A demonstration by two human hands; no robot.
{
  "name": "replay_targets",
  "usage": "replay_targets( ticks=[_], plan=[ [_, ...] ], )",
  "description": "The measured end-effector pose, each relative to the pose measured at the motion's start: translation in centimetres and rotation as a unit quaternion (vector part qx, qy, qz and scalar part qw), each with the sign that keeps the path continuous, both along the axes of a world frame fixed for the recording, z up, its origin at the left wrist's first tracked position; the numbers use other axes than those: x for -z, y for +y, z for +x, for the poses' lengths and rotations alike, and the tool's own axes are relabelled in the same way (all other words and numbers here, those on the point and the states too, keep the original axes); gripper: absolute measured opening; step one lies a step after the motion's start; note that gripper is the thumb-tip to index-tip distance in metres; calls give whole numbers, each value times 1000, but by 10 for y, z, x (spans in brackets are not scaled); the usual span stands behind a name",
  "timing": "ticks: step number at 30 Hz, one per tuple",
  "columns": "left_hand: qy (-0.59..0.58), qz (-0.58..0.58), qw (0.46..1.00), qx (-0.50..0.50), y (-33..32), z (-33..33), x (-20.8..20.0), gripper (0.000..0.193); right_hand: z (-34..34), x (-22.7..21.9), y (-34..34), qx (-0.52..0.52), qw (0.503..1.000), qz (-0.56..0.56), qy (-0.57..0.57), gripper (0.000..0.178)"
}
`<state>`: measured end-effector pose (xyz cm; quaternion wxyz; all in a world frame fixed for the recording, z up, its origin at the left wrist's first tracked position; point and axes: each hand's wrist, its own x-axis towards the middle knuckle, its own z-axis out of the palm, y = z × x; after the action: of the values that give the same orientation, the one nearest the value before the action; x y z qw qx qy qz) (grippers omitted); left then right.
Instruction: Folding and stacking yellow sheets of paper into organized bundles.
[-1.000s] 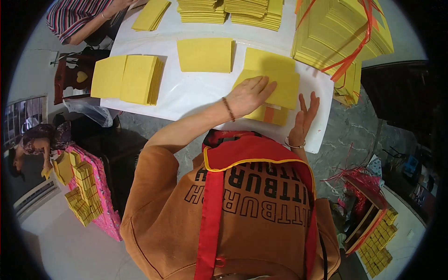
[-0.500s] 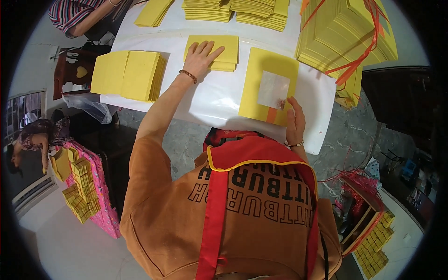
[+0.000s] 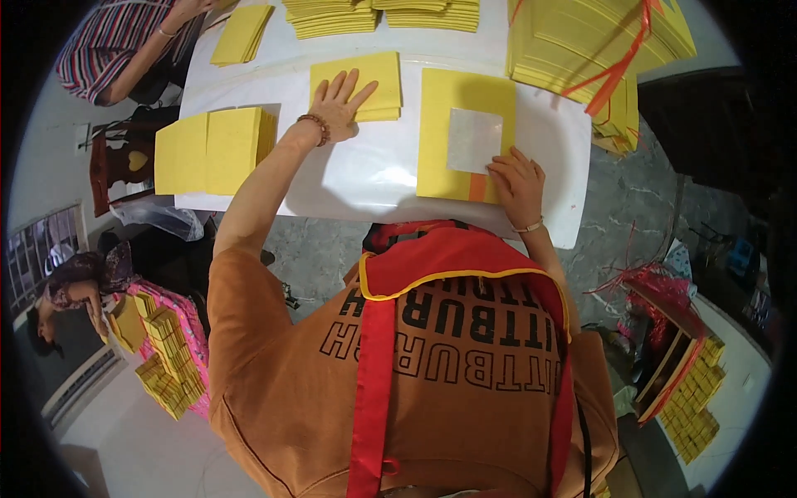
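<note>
My left hand (image 3: 334, 109) lies flat with fingers spread on a small stack of folded yellow paper pieces (image 3: 378, 76). To its right is a large yellow sheet (image 3: 436, 95) with an orange strip (image 3: 478, 187) at its near edge. A whitish, slightly see-through square sheet (image 3: 473, 137) rests on the yellow one. The fingers of my right hand (image 3: 520, 183) are bent together at the square's near right corner and appear to pinch it; they cover that corner.
Yellow stacks (image 3: 207, 149) stand at the table's left, with further piles (image 3: 432, 15) along the far side. A tall bundle (image 3: 581, 50) with red ties fills the far right of the white table (image 3: 365, 187). Another person's arm (image 3: 145, 66) is at the far left.
My right hand has moved up and left onto the square's corner, covering a reddish patch seen there before. My left hand stays on its stack, fingers spread wider. The view has shifted.
</note>
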<state>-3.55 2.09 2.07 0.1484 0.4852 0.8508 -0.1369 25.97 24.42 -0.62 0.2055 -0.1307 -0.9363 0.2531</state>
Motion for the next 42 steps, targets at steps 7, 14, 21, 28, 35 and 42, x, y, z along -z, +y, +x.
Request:
replay_targets(
  ticks=[7,14,21,28,35,42],
  plan=[
    [-32,183,977,108,21,41,-18,58,0,8,2,-3,1000,-5,-12,10],
    [-35,312,920,233,49,157,-13,41,3,10,6,8,999,-15,-36,10],
    [-292,371,869,148,51,139,1,20,5,38,26,-9,954,-296,-35,32],
    [-388,321,864,-12,56,131,5,19,4,43,25,-3,944,-328,-22,36],
    [-450,290,841,-73,60,127,2,18,0,39,23,39,944,-325,-23,36],
    [-498,259,819,-116,64,125,-2,18,3,41,21,27,958,-287,-2,37]
  ],
)
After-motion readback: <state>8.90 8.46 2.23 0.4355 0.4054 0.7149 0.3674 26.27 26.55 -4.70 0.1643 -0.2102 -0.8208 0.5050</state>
